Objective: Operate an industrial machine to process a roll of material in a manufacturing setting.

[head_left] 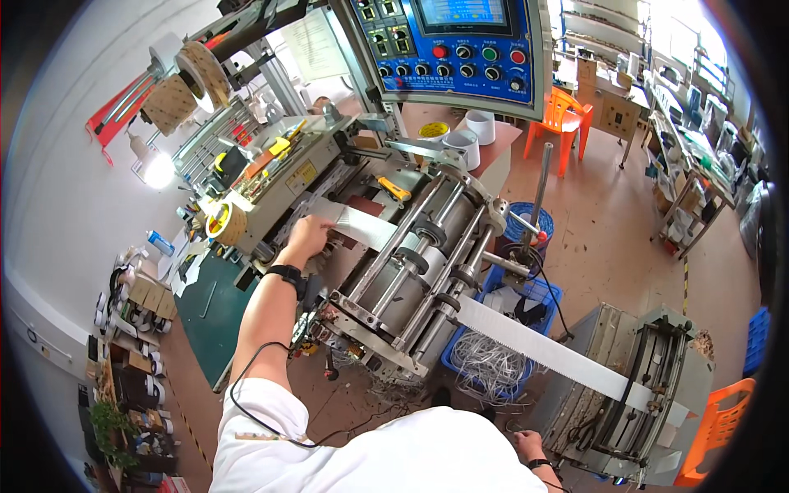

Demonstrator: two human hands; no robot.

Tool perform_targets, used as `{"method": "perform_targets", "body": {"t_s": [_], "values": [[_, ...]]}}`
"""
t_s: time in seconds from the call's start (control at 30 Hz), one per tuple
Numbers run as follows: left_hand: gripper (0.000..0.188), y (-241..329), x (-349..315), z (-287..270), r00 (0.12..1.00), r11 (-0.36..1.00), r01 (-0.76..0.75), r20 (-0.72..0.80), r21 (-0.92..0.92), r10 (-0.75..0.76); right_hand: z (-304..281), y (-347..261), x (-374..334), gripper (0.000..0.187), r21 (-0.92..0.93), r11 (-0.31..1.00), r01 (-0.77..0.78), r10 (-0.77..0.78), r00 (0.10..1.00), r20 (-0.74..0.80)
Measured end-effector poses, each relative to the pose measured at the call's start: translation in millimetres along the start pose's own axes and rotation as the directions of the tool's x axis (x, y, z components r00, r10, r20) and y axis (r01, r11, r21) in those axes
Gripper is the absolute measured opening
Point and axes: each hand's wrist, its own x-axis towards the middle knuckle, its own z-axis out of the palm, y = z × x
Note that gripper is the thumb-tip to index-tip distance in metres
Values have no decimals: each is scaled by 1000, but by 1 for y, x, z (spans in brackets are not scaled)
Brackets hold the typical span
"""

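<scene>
A person in a white short-sleeved shirt reaches the left grip out to a flat, ribbon-like white strip, fingertips touching its near edge; whether the fingers are clamped on it or merely rest against it cannot be told from this angle; a black wristwatch sits just behind that grip. The strip runs from the left grip rightward to a silver metal roller machine; from that machine's far side, well to the right of the left grip, a long white band with a finely toothed edge slants down to a grey boxy metal unit. The right grip hangs low, near that unit and well apart from the left; its fingers are too small and partly hidden to tell whether they are together or apart. Ahead and to the right of the left grip lies a yellow-handled utility knife; beyond and to its left stands a grey metal counter with tools on top; a dark green flat board lies to its left; ahead of the right grip, a blue plastic crate holds tangled whitish trimmings.
</scene>
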Motion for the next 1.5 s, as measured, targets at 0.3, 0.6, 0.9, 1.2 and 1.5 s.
{"method": "perform_targets", "body": {"t_s": [0.3,0.6,0.9,1.2,1.5], "values": [[21,-51,-18,-8,977,973,136,-137,-188,-163,-24,-33,-10,20,84,995,62,-58,997,-53],[31,-29,35,-16,913,912,408,7,-42,-408,-42,-31,-6,22,-22,935,354,-354,930,-101],[34,48,39,21,870,896,445,-248,18,-427,-127,-183,-154,26,410,786,464,-600,732,323],[27,-176,153,80,938,867,46,-320,497,134,-214,-329,-337,41,779,66,623,-964,-163,211],[26,-117,145,114,868,728,-209,-466,-653,-169,-195,-363,-397,37,958,-87,274,-849,-523,72]]}}
